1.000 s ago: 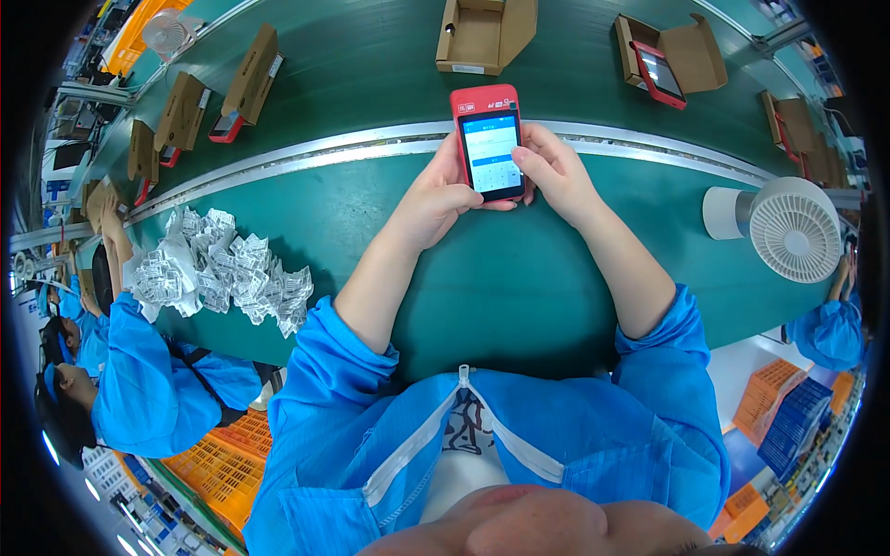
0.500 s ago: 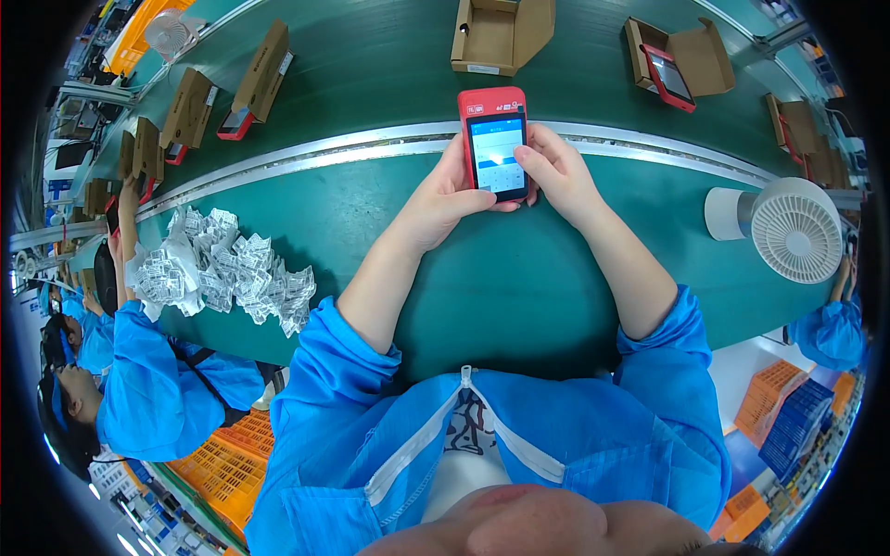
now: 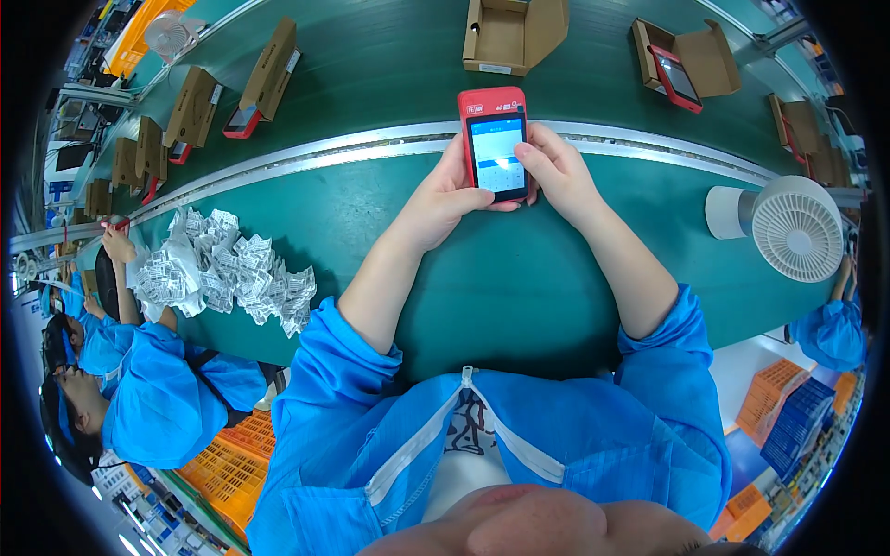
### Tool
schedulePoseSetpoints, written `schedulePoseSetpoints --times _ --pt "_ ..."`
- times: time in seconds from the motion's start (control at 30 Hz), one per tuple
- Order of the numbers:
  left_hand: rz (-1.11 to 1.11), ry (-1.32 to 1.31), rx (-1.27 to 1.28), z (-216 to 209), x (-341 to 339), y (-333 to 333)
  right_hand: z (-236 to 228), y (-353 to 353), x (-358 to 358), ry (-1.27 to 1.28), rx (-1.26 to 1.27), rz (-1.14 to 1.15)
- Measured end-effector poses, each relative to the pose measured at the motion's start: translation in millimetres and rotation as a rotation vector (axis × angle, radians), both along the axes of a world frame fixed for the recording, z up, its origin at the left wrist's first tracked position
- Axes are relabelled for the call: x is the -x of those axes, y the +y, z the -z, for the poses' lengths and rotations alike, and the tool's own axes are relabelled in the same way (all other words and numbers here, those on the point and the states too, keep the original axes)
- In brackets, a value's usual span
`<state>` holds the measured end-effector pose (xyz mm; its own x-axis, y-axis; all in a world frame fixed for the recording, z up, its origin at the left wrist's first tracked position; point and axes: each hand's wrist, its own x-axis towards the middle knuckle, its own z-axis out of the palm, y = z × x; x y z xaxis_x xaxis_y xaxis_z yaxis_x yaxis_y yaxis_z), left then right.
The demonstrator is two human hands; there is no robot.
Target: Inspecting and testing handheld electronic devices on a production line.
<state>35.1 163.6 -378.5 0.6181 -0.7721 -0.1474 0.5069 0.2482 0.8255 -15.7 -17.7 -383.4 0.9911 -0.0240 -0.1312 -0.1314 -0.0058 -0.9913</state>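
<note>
Head view, looking down: both hands close around a red handheld device (image 3: pixel 494 141) with a lit blue-and-white screen, held upright above the green table (image 3: pixel 519 278) near its metal rail (image 3: pixel 306 159). The left hand (image 3: pixel 445 196) wraps the device's left edge and lower corner, its thumb lying across the bottom of the screen. The right hand (image 3: pixel 556 171) grips the right edge, fingers curled behind the body, its thumb bent with the tip on the screen's right side. Blue sleeves run back from both forearms.

Beyond the rail, on the green belt (image 3: pixel 389 65), an open brown carton (image 3: pixel 512 34) sits directly ahead, flaps up. To the right, another open carton (image 3: pixel 691 60) holds a red device leaning inside it. To the left, a row of cartons tipped on their sides (image 3: pixel 232 93) follows the belt, each with a red device at its lower edge.

On the table to the left lies a heap of crumpled white label strips (image 3: pixel 227 269) with dark printing. A white round fan (image 3: pixel 793 227) stands to the right. A co-worker in blue (image 3: pixel 148 389) sits at the left, with orange crates (image 3: pixel 227 463) below.
</note>
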Motion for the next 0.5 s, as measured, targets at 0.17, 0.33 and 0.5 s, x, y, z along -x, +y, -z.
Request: schedulePoseSetpoints --times 0.17,0.33,0.5 --pt "-0.006 0.018 -0.004 -0.2 0.0 -0.5 2.0 -1.2 -0.4 0.01 -0.004 -0.006" --pt "-0.012 0.013 -0.029 -0.3 0.0 -1.3 2.2 -1.6 -0.7 0.015 -0.019 -0.007" --pt "-0.009 0.026 -0.009 -1.3 0.1 -1.5 1.7 0.9 -1.3 0.025 0.048 -0.01"
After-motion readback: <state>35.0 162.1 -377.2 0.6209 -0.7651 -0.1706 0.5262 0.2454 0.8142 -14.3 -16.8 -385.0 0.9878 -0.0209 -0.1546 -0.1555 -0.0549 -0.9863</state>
